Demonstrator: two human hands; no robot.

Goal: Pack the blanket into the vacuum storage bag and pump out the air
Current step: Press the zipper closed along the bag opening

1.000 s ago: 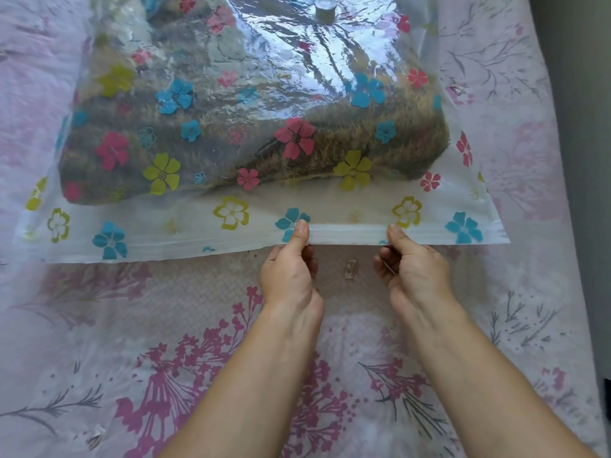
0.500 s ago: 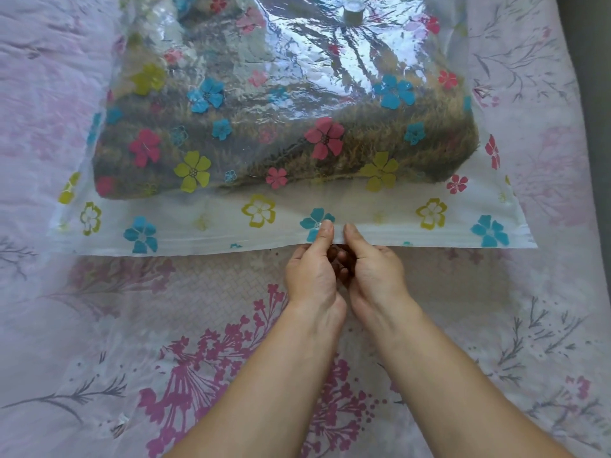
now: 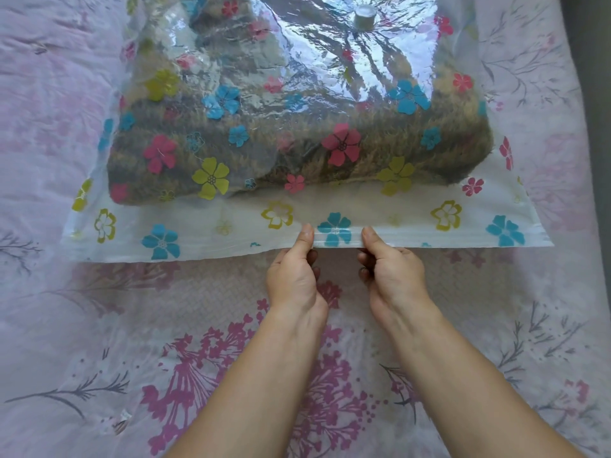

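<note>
A clear vacuum storage bag [image 3: 205, 231] printed with coloured flowers lies on the bed, its zip edge [image 3: 463, 241] nearest me. Inside it sits a folded brown fuzzy blanket [image 3: 297, 160], which fills most of the bag. A round grey valve [image 3: 364, 15] stands on the bag's top at the far side. My left hand [image 3: 294, 276] pinches the zip edge near its middle, thumb on top. My right hand [image 3: 391, 276] pinches the same edge a little to the right, a blue flower between the two thumbs.
Under everything lies a pale pink bedspread [image 3: 99, 325] with purple and grey flower prints. A small scrap of clear plastic [image 3: 120, 424] lies near the bottom left. A dark strip [image 3: 591, 94] runs along the bed's right side.
My right hand slid left along the zip edge until it touched my left hand, then moved a short way right again. The view has shifted so the bag sits further right.
</note>
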